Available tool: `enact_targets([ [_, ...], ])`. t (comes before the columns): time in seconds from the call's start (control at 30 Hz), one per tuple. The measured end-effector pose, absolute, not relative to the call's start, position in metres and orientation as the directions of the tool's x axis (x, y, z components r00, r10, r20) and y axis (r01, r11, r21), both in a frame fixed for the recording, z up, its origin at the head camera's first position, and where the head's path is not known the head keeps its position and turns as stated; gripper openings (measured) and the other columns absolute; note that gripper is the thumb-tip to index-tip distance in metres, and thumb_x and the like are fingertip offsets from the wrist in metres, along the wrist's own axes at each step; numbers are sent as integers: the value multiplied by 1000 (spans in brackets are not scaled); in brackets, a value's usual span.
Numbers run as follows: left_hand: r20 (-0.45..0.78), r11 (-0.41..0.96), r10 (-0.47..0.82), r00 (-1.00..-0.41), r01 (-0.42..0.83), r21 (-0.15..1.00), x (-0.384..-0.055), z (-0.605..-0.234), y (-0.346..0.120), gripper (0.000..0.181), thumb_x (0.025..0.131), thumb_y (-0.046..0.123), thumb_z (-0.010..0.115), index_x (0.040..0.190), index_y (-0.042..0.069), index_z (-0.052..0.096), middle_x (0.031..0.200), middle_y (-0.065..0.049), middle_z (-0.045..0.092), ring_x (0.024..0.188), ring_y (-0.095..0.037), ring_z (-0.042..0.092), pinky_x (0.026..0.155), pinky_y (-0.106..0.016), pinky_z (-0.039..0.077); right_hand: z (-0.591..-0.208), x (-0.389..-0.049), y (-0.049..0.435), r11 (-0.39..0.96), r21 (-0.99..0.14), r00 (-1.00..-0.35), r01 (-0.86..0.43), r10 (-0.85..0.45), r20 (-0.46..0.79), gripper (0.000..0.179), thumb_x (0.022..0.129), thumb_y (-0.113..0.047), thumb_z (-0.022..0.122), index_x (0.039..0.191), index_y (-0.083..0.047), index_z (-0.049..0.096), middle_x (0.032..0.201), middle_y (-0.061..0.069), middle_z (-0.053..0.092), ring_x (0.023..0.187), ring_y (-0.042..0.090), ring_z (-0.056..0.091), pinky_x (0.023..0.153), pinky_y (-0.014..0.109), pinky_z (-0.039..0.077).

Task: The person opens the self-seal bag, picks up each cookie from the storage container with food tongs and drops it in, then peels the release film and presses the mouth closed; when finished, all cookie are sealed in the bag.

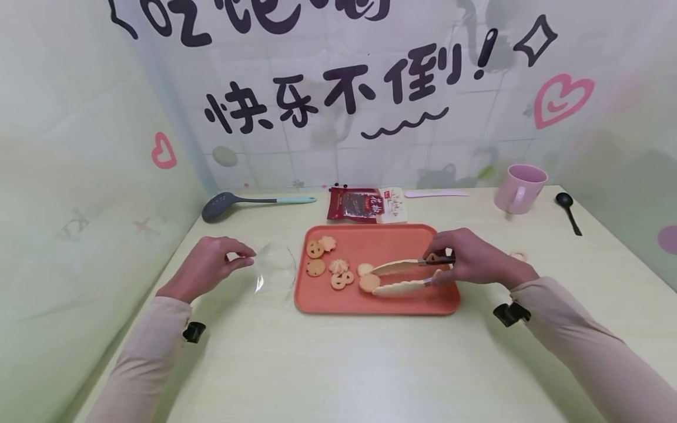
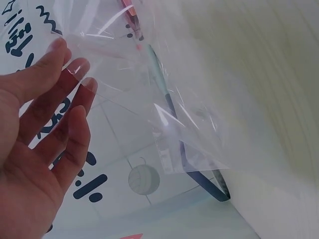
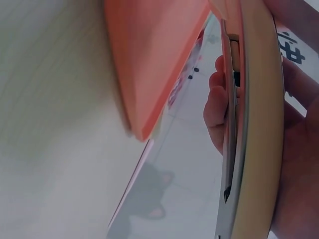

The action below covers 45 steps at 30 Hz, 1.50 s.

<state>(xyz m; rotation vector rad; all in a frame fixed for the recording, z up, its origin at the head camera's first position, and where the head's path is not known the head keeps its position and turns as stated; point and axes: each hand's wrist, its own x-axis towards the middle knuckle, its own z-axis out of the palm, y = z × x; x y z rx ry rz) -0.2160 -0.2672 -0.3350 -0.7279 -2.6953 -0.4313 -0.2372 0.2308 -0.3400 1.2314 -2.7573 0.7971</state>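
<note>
My left hand (image 1: 214, 264) pinches the edge of a clear plastic bag (image 1: 275, 269) between thumb and fingertips, left of the orange tray (image 1: 378, 308). In the left wrist view the bag (image 2: 194, 129) hangs away from the fingers. Over the tray's right side, my right hand (image 1: 462, 257) grips a pair of tongs (image 1: 402, 286) with cream-coloured arms. The tong tips are at a round cookie (image 1: 369, 283); whether they pinch it I cannot tell. Several other cookies (image 1: 315, 268) lie on the tray's left half. In the right wrist view the tongs (image 3: 256, 119) run along the palm.
Behind the tray lies a red and white food packet (image 1: 365, 204), with a slotted spoon (image 1: 224, 205) to its left and a lilac utensil (image 1: 436, 194) to its right. A pink mug (image 1: 520, 189) and a small black spoon (image 1: 567, 208) stand back right. Fabric walls enclose the table.
</note>
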Motion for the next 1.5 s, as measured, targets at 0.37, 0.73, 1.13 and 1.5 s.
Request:
enact_targets([
  [0.37, 396, 818, 435, -809, 539, 203, -215, -333, -268, 17, 79, 7, 84, 93, 15, 82, 86, 1, 80, 76, -14, 74, 62, -25, 56, -331, -248, 157, 548, -487, -705, -681, -671, 231, 32, 74, -36, 90, 96, -17, 76, 89, 2, 71, 77, 17, 58, 70, 29, 48],
  [0.73, 430, 803, 447, -784, 563, 192, -213, -331, -269, 17, 77, 5, 84, 92, 13, 82, 85, 0, 79, 74, -15, 73, 59, -23, 55, -331, -254, 65, 628, -482, -751, -610, -653, 99, 36, 78, -37, 86, 96, -9, 74, 71, 0, 50, 70, 15, 42, 60, 25, 32],
  [1.13, 418, 806, 438, -796, 554, 211, -213, -332, -269, 17, 77, 4, 84, 92, 12, 82, 86, -2, 80, 72, -15, 73, 60, -23, 57, -340, -260, 15, 584, -509, -720, -632, -686, 107, 32, 77, -38, 87, 75, -14, 65, 64, -5, 40, 61, 10, 37, 57, 23, 30],
  [1.5, 412, 819, 398, -820, 520, 243, -211, -334, -269, 18, 77, 4, 84, 93, 11, 82, 86, -2, 80, 74, -16, 73, 60, -23, 56, -340, -254, -1, 598, -453, -719, -661, -678, 154, 39, 79, -36, 85, 66, -15, 54, 57, -6, 32, 59, 8, 32, 58, 22, 27],
])
